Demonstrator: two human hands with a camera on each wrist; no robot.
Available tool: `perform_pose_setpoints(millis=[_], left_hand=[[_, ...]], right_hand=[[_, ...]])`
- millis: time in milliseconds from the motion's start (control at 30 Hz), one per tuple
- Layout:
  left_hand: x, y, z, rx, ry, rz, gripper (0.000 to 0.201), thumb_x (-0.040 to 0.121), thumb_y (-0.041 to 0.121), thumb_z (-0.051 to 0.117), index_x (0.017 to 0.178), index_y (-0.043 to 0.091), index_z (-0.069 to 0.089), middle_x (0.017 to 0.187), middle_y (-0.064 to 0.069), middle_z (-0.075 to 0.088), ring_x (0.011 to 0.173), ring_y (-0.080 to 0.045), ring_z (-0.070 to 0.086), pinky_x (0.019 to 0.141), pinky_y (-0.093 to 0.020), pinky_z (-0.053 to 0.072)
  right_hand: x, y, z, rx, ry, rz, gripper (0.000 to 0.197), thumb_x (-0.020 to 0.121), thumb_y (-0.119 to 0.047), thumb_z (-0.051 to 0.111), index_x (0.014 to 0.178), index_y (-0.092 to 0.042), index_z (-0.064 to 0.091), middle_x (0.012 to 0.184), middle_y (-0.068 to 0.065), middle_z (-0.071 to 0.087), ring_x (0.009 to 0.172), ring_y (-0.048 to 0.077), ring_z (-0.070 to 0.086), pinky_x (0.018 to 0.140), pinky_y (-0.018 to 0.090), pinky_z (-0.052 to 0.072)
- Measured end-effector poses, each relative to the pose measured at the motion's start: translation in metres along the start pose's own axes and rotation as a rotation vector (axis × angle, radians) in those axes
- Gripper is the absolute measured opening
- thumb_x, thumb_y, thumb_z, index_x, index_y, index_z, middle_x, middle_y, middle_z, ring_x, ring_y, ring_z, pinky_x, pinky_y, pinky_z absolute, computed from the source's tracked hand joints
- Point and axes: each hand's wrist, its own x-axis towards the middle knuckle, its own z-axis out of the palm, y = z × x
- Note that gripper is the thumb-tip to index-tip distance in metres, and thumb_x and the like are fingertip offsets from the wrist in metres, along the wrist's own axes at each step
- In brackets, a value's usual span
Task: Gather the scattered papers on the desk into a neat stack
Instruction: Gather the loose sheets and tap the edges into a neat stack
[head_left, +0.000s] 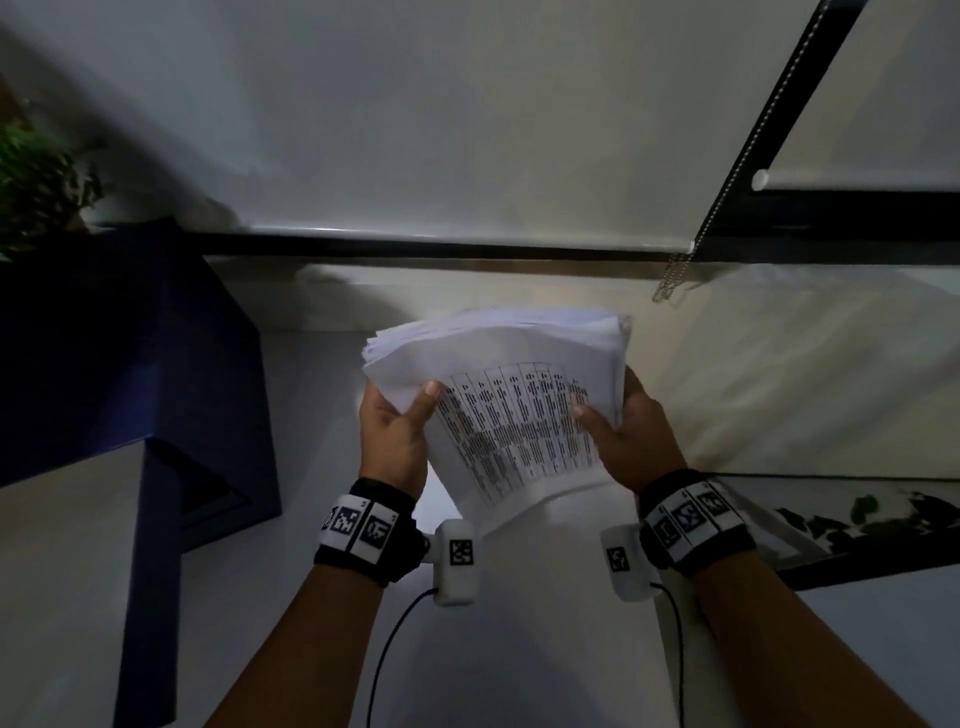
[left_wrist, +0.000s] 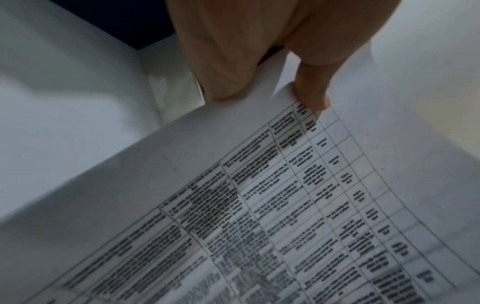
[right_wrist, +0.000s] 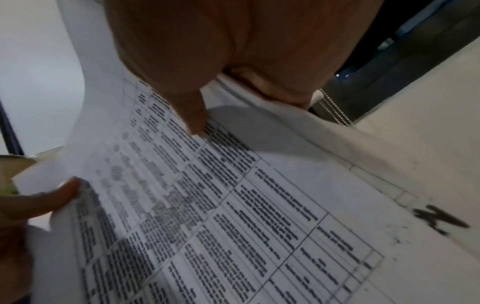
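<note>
A thick stack of white papers (head_left: 514, 395) is held up above the desk, its top sheet printed with a table of text. My left hand (head_left: 395, 431) grips the stack's left side, thumb pressed on the top sheet. My right hand (head_left: 628, 431) grips the right side, thumb on the printed table. The far edges of the sheets are fanned and uneven. In the left wrist view the thumb (left_wrist: 311, 90) presses the printed sheet (left_wrist: 285, 205). In the right wrist view the right thumb (right_wrist: 192, 111) lies on the sheet (right_wrist: 233, 205), and the left thumb (right_wrist: 46, 197) shows at the left.
A dark blue box (head_left: 130, 364) stands at the left with a green plant (head_left: 36, 182) behind it. A roller blind (head_left: 467, 130) and its bead chain (head_left: 675, 275) hang at the back. The white desk (head_left: 519, 649) lies under my arms. A dark-framed patterned object (head_left: 857, 525) lies at the right.
</note>
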Motion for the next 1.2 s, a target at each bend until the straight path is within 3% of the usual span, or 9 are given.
perform_pose_setpoints(millis=[100,167,267,333,400,533,700,833,1200], left_hand=[[0.001,-0.007,-0.011,-0.059,0.023,-0.017,0.051,0.087,0.003,0.063,0.135,0.002,0.047,0.126,-0.025,0.061,0.117,-0.043,0.059,0.099,-0.059,0.047],[0.001,-0.016,-0.02,-0.05,0.084,-0.071,0.05,0.088,0.0,0.062,0.135,0.01,0.047,0.126,-0.017,0.063,0.118,-0.038,0.059,0.096,-0.054,0.05],[-0.007,-0.034,-0.039,0.092,0.254,-0.205,0.07,0.083,0.002,0.071,0.139,0.025,0.035,0.139,-0.006,0.051,0.126,-0.029,0.053,0.099,-0.046,0.047],[-0.013,-0.043,-0.056,0.294,0.285,-0.107,0.093,0.077,0.006,0.08,0.147,0.029,0.023,0.151,0.0,0.034,0.136,-0.022,0.038,0.113,-0.047,0.036],[-0.017,-0.046,-0.066,0.532,0.152,0.066,0.093,0.073,0.01,0.083,0.147,0.026,0.029,0.152,0.007,0.032,0.14,-0.015,0.033,0.116,-0.039,0.03],[-0.023,-0.039,-0.062,0.542,-0.149,0.006,0.047,0.07,0.006,0.075,0.114,0.02,0.065,0.118,0.005,0.068,0.111,-0.017,0.064,0.096,-0.037,0.053],[-0.028,-0.043,-0.057,0.435,-0.124,-0.037,0.024,0.075,-0.007,0.076,0.088,0.008,0.063,0.082,-0.003,0.067,0.073,-0.009,0.061,0.068,-0.02,0.05],[-0.032,-0.045,-0.052,0.341,-0.148,-0.056,0.019,0.077,-0.01,0.073,0.085,0.005,0.065,0.08,-0.005,0.068,0.073,-0.013,0.061,0.069,-0.025,0.052],[-0.019,-0.051,-0.061,0.5,-0.229,-0.116,0.024,0.069,0.0,0.081,0.079,0.018,0.069,0.078,0.004,0.071,0.075,-0.013,0.065,0.071,-0.027,0.05]], right_hand=[[0.007,-0.012,-0.003,-0.215,-0.032,-0.124,0.029,0.091,-0.024,0.06,0.113,-0.006,0.054,0.078,0.011,0.067,0.067,0.031,0.066,0.052,0.032,0.053],[0.017,-0.036,-0.006,-0.413,-0.067,-0.263,0.025,0.09,-0.025,0.057,0.11,-0.01,0.054,0.068,0.005,0.061,0.06,0.033,0.062,0.046,0.028,0.038],[0.029,-0.071,-0.005,-0.76,-0.234,-0.326,0.035,0.082,-0.02,0.056,0.116,-0.026,0.05,0.078,0.005,0.064,0.072,0.035,0.061,0.058,0.03,0.034],[0.031,-0.082,0.004,-0.914,-0.386,-0.322,0.036,0.081,-0.017,0.052,0.113,-0.031,0.048,0.077,0.001,0.058,0.07,0.03,0.058,0.059,0.028,0.033],[0.025,-0.082,0.019,-0.991,-0.535,-0.334,0.034,0.081,-0.014,0.049,0.111,-0.03,0.047,0.077,0.001,0.053,0.068,0.028,0.053,0.058,0.03,0.034],[0.009,-0.065,0.044,-1.05,-0.639,-0.359,0.035,0.081,-0.006,0.047,0.11,-0.025,0.046,0.076,0.0,0.053,0.062,0.025,0.048,0.057,0.029,0.036],[0.002,-0.053,0.047,-0.993,-0.614,-0.363,0.031,0.081,-0.019,0.05,0.11,-0.029,0.044,0.084,-0.003,0.061,0.068,0.023,0.054,0.057,0.029,0.033],[0.0,-0.04,0.038,-1.02,-0.586,-0.282,0.017,0.086,-0.031,0.048,0.102,-0.027,0.047,0.074,-0.004,0.055,0.063,0.024,0.052,0.053,0.027,0.033],[0.001,-0.055,0.032,-1.092,-0.679,-0.306,0.01,0.085,-0.02,0.05,0.094,-0.025,0.051,0.062,-0.005,0.032,0.059,0.025,0.043,0.05,0.028,0.026]])
